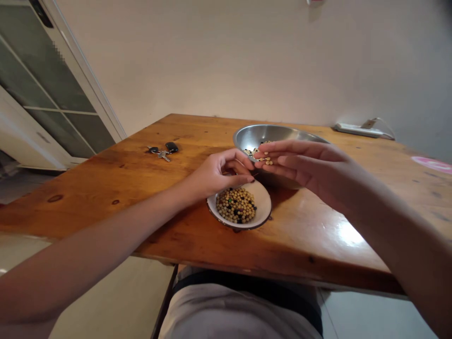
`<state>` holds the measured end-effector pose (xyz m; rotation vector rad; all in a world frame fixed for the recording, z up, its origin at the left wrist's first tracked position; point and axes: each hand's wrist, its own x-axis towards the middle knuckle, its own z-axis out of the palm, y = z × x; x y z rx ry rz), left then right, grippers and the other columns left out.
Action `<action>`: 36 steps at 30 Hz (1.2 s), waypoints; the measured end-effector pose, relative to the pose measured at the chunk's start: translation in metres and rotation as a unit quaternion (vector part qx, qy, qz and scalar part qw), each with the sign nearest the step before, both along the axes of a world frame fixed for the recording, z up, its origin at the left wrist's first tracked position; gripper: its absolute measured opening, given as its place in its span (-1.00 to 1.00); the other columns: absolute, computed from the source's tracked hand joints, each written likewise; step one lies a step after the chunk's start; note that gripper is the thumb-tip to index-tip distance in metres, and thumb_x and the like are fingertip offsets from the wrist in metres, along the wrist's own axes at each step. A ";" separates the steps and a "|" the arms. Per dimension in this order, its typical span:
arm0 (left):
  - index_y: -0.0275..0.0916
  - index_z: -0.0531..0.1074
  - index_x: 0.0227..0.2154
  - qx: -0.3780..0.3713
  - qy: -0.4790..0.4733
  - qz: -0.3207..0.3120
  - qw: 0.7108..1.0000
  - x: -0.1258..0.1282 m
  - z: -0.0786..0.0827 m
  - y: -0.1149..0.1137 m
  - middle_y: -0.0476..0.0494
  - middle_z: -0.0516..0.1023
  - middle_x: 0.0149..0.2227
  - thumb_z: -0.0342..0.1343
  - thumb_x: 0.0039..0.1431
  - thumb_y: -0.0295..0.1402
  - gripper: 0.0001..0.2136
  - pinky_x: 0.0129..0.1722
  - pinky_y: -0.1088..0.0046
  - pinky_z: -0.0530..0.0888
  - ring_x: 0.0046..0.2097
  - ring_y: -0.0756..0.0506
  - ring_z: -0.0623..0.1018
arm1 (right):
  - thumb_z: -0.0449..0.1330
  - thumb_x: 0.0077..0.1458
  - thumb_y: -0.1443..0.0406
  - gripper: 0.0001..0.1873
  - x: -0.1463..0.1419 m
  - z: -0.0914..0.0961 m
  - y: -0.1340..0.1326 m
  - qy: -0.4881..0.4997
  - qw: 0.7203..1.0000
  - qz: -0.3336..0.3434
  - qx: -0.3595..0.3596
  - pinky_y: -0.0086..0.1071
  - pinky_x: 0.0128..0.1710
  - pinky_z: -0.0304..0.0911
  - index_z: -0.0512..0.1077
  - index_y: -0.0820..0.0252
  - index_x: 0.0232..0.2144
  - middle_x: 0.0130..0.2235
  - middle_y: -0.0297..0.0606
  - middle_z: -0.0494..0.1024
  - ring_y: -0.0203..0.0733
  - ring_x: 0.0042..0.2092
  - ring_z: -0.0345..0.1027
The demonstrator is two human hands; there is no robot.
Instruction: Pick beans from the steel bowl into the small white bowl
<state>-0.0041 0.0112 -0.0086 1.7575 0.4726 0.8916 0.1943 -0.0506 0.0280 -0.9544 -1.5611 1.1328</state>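
Observation:
My left hand hangs with curled fingers just above the rim of a small white bowl. That bowl holds a heap of pale round beans mixed with some black ones. My right hand reaches over a steel mixing bowl, and a small cluster of pale beans sits at its fingertips. A few beans show inside the steel bowl, and its lower part is hidden behind my hands. Whether my left fingers hold anything is hidden.
A set of car keys with a black fob lies on the wooden table to the left. A white power strip with a cord sits at the far edge by the wall. A pink mat lies at the right edge.

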 end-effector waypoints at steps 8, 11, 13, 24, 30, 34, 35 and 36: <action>-0.23 0.11 -0.48 -0.008 -0.061 -0.001 0.998 0.001 -0.004 0.000 0.10 0.45 -0.49 0.29 -0.07 -0.42 -0.64 -0.38 0.59 0.40 -0.39 0.08 0.52 | 0.23 0.06 0.29 -0.78 -0.004 -0.001 -0.004 -0.026 1.000 -0.008 0.004 -0.16 0.11 0.28 0.54 0.08 -0.19 -0.16 -0.28 0.62 -0.11 -0.03 0.46; -0.23 0.10 -0.49 -0.003 -0.042 0.022 0.999 0.001 -0.002 -0.003 0.13 0.39 -0.55 0.31 -0.08 -0.39 -0.62 -0.43 0.60 0.39 -0.45 0.09 0.48 | 0.23 0.06 0.28 -0.78 -0.005 -0.001 -0.004 -0.043 0.999 -0.010 0.011 -0.17 0.09 0.29 0.54 0.06 -0.19 -0.13 -0.28 0.61 -0.10 -0.02 0.45; -0.23 0.10 -0.50 -0.003 -0.036 0.028 0.999 0.001 0.000 -0.005 0.13 0.39 -0.55 0.31 -0.09 -0.37 -0.61 -0.45 0.60 0.38 -0.48 0.09 0.47 | 0.22 0.06 0.26 -0.77 -0.006 -0.001 -0.004 -0.064 0.998 -0.010 0.010 -0.18 0.06 0.32 0.54 0.04 -0.18 -0.11 -0.27 0.60 -0.10 -0.02 0.45; -0.24 0.12 -0.53 0.005 0.002 0.014 1.000 -0.003 0.001 -0.009 0.06 0.43 -0.51 0.27 -0.02 -0.34 -0.65 -0.39 0.56 0.41 -0.36 0.02 0.56 | 0.20 0.10 0.22 -0.74 -0.007 -0.003 -0.004 -0.107 0.994 0.001 0.009 -0.27 -0.03 0.37 0.52 0.00 -0.13 -0.10 -0.30 0.60 -0.15 -0.07 0.47; -0.24 0.12 -0.54 0.012 0.012 0.018 1.000 -0.003 -0.001 -0.006 0.05 0.43 -0.51 0.28 -0.03 -0.31 -0.64 -0.40 0.54 0.40 -0.35 0.00 0.56 | 0.18 0.10 0.23 -0.73 -0.009 -0.003 -0.005 -0.119 0.993 0.005 0.014 -0.29 -0.06 0.37 0.51 0.06 -0.12 -0.13 -0.26 0.61 -0.17 -0.10 0.48; -0.25 0.12 -0.55 0.010 0.011 0.018 1.000 -0.003 -0.001 -0.007 0.06 0.42 -0.52 0.27 -0.03 -0.34 -0.64 -0.42 0.57 0.39 -0.37 0.02 0.55 | 0.19 0.10 0.24 -0.73 -0.009 -0.004 -0.005 -0.124 0.992 0.005 0.026 -0.30 -0.07 0.37 0.51 0.04 -0.12 -0.12 -0.27 0.60 -0.18 -0.12 0.49; -0.25 0.11 -0.55 0.008 0.008 0.017 1.000 -0.002 -0.001 -0.007 0.06 0.42 -0.52 0.27 -0.02 -0.34 -0.65 -0.42 0.57 0.39 -0.37 0.02 0.56 | 0.19 0.10 0.24 -0.73 -0.009 -0.004 -0.005 -0.125 0.992 0.006 0.027 -0.29 -0.08 0.37 0.52 0.04 -0.12 -0.12 -0.27 0.60 -0.18 -0.11 0.48; -0.25 0.11 -0.56 0.005 0.005 0.015 1.000 -0.002 0.000 -0.008 0.06 0.42 -0.53 0.26 -0.02 -0.35 -0.65 -0.42 0.58 0.39 -0.37 0.02 0.56 | 0.19 0.09 0.24 -0.73 -0.009 -0.004 -0.005 -0.125 0.992 0.005 0.028 -0.29 -0.07 0.37 0.52 0.04 -0.12 -0.12 -0.26 0.60 -0.18 -0.11 0.48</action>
